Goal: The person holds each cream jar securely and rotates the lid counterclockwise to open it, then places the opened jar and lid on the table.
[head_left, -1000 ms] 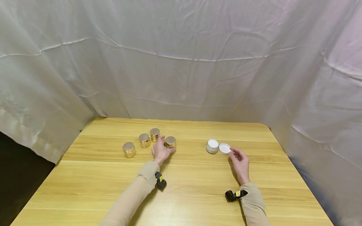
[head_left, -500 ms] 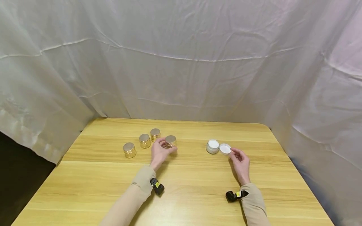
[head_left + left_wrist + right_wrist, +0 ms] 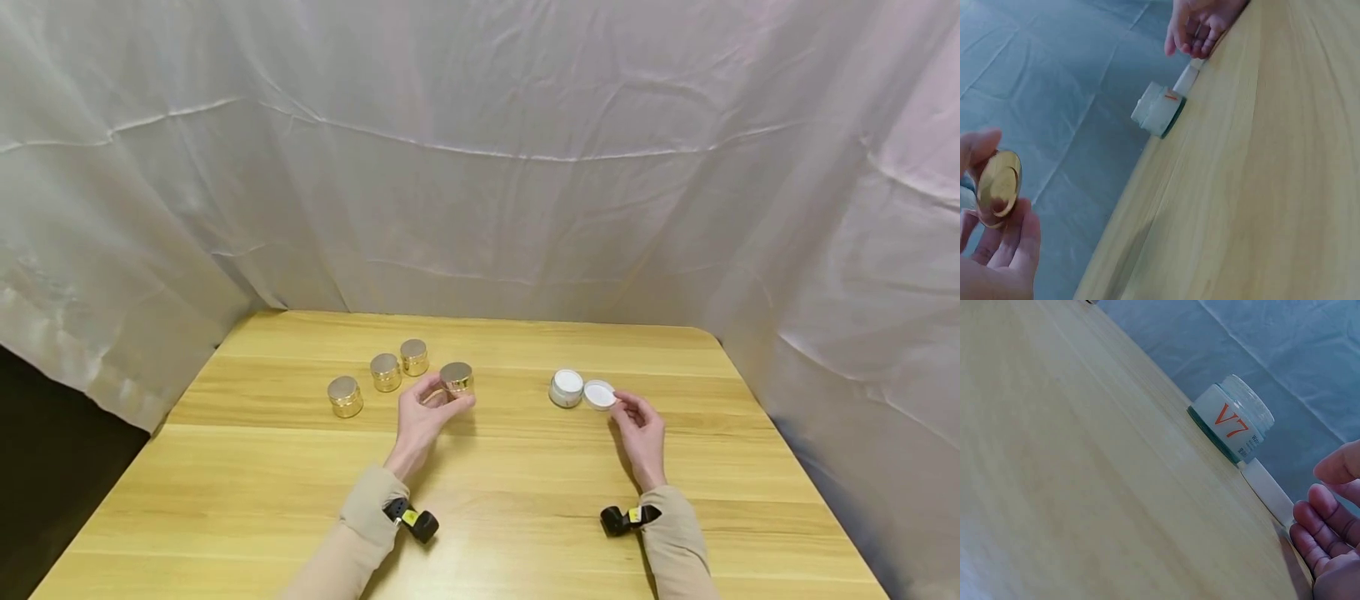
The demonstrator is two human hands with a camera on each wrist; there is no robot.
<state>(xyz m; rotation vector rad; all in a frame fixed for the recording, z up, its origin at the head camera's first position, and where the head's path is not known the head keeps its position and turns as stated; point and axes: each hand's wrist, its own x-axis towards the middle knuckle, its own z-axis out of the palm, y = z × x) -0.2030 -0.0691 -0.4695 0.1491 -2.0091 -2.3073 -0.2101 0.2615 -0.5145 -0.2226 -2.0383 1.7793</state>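
Between thumb and fingers, my left hand [image 3: 422, 421] grips a gold jar [image 3: 457, 379], raised a little off the table. In the left wrist view, a round gold face of that jar [image 3: 999, 186] shows between the fingertips of the left hand [image 3: 1000, 250]. To the right stands an uncapped jar [image 3: 566, 390] with a white top; "V7" is printed on the jar [image 3: 1229, 419] in the right wrist view. Beside it a white lid [image 3: 599, 395] lies flat. My right hand [image 3: 642, 437] has loosely bent fingers at the lid's right edge, the thumb apart from them.
Three more gold jars, at left [image 3: 345, 397], middle [image 3: 386, 372] and back [image 3: 414, 357], stand on the wooden table [image 3: 525, 467] left of the held jar. A grey curtain [image 3: 480, 208] hangs behind the table's back edge.
My left hand has closed round the gold jar and lifted it slightly, moving a little right and towards me. The right hand has stayed by the lid.
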